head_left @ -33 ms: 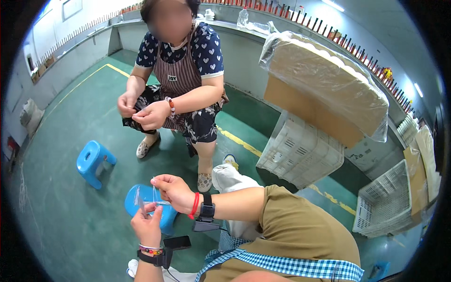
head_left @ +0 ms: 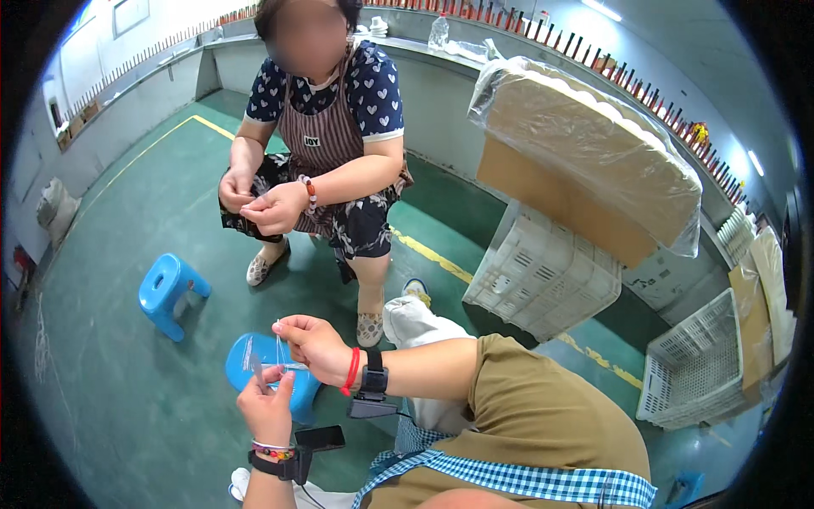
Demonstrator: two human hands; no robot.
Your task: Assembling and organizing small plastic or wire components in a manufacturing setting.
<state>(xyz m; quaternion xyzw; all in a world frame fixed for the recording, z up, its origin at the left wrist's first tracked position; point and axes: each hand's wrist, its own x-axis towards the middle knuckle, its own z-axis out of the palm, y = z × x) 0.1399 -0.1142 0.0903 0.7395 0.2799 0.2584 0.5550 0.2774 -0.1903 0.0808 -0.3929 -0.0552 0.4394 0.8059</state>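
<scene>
My left hand (head_left: 266, 407) is closed, thumb against fingers, on a thin, clear, flat strip (head_left: 256, 363) that stands up from the fingertips. Just above and to the right, my right hand (head_left: 315, 348) pinches the top of a thin white strand (head_left: 281, 343). This strand runs down toward the left fingertips, where its lower end is hard to make out. Both hands are over a blue plastic stool (head_left: 305, 397). Some fine whitish strands show against its seat, too small to name.
A co-worker (head_left: 339, 110) crouches opposite, hands together on something tiny. Another blue stool (head_left: 165, 284) stands at left. On the right, a plastic-wrapped stack (head_left: 585, 136) rests above a white crate (head_left: 543, 271); a second white crate (head_left: 691, 365) lies farther right.
The co-worker's hand on the picture's left has shifted slightly toward their other hand. My own hands look almost still.
</scene>
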